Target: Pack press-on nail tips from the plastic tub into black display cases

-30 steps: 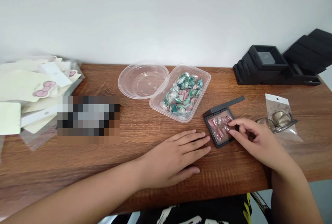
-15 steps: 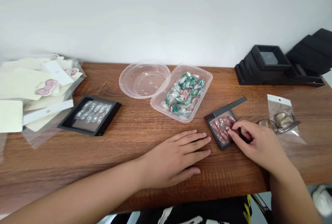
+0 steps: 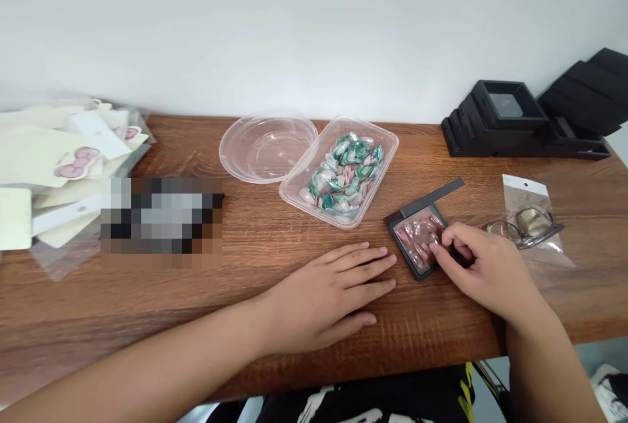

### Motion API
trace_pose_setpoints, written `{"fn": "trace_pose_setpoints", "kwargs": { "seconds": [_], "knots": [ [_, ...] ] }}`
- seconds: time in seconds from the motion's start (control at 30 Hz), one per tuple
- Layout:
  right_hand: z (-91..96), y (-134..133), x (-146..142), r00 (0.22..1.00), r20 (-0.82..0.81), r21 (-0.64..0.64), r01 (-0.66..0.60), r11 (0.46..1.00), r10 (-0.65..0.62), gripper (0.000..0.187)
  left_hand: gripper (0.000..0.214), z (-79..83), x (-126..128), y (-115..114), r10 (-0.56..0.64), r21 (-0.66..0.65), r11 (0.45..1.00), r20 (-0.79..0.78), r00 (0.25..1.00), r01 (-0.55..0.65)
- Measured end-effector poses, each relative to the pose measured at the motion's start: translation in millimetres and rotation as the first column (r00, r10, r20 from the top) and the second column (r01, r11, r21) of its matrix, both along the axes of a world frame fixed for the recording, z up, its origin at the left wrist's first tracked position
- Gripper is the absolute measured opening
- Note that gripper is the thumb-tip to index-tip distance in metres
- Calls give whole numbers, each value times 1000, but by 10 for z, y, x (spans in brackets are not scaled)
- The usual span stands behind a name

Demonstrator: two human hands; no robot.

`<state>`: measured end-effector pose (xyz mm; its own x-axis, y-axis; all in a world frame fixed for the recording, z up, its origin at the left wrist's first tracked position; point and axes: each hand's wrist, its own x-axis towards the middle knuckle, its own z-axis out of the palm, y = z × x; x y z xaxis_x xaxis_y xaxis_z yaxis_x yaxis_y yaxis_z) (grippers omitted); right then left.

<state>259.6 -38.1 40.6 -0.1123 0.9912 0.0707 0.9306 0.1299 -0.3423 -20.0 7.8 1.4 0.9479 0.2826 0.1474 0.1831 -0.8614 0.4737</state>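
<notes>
A small black tray with several pink press-on nails lies on the wooden table. My right hand rests at the tray's right edge, its fingertips pinched over the nails; what they hold is too small to see. My left hand lies flat on the table just left of the tray, fingers stretched out, holding nothing. A thin black strip lies just behind the tray.
A clear plastic tub full of green, white and pink nails and a clear round lid sit behind. A blurred patch and bagged cards lie left. Black boxes, a plastic bag and glasses sit right.
My right hand's fingers have curled in from a loose reach into a pinch over the pink nails. My left hand has stayed flat in place.
</notes>
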Motion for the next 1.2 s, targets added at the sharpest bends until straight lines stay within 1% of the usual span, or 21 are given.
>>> {"fn": "trace_pose_setpoints", "kwargs": {
  "seconds": [0.13,0.23,0.37,0.47,0.6,0.7,0.87,0.97,1.03,1.13,1.2],
  "knots": [
    [4,-12,28,998,-68,-18,16,1000,-17,20,43,-9,-2,-2,4,-29,1000,13,1000,-4],
    [-3,-14,54,995,-97,-28,26,999,-28,19,44,-11,0,-5,5,-21,1000,23,1000,-5],
    [-2,-20,77,990,-142,-55,1,998,-9,17,43,4,9,-7,3,11,1000,9,1000,-3],
    [2,-31,92,985,-169,-71,4,997,-16,19,43,23,13,-1,-3,-1,1000,5,1000,3],
    [0,-32,118,984,-171,-22,54,998,-57,20,42,35,8,9,2,-23,1000,12,1000,-2],
    [6,-17,125,980,-189,17,66,998,-62,19,42,41,4,9,3,-24,1000,21,1000,-3],
    [10,-3,103,982,-187,46,26,999,-17,16,44,51,11,-1,1,-21,1000,-12,1000,-1],
    [-10,-16,107,971,-237,63,-7,998,21,12,44,57,17,-4,-5,-34,999,-27,1000,4],
    [-11,-36,128,960,-278,96,-10,995,36,9,45,64,19,-2,-11,-33,999,-35,999,10],
    [75,-64,157,950,-307,186,9,983,49,6,46,74,21,3,-21,-27,999,-45,999,19],
    [229,-50,139,956,-287,230,8,973,60,6,46,79,22,5,-26,-26,999,-50,998,25]
  ]
}}
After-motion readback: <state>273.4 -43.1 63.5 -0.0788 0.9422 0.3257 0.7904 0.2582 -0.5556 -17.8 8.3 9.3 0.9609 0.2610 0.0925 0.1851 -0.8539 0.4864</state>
